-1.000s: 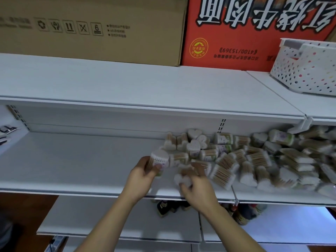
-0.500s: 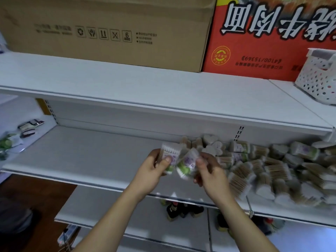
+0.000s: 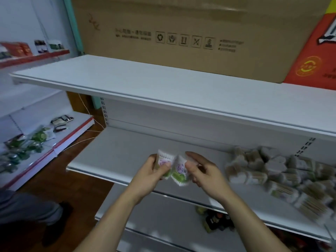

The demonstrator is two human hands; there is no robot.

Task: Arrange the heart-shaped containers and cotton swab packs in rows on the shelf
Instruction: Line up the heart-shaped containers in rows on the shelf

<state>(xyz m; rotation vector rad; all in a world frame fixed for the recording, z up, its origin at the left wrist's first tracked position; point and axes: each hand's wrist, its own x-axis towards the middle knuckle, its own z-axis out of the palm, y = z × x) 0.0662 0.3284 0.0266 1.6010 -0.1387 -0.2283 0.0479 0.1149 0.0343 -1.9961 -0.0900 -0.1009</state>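
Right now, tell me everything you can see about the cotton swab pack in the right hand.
The cotton swab pack is a small clear wrapper with a white, pink and green label and swab tips at its lower end. It is tilted, held above the white shelf, pinched by the right hand, beside the left hand's pack. Blur hides finer print.

Two cotton swab packs are held up side by side above the front edge of the white shelf (image 3: 127, 151): the left pack (image 3: 162, 163) shows white swab tips along its top and a pink-and-green label, and the right pack (image 3: 180, 171) tilts beside it, touching it. To the right, a blurred heap of heart-shaped containers (image 3: 274, 165) and more swab packs (image 3: 254, 177) lies jumbled on the shelf.
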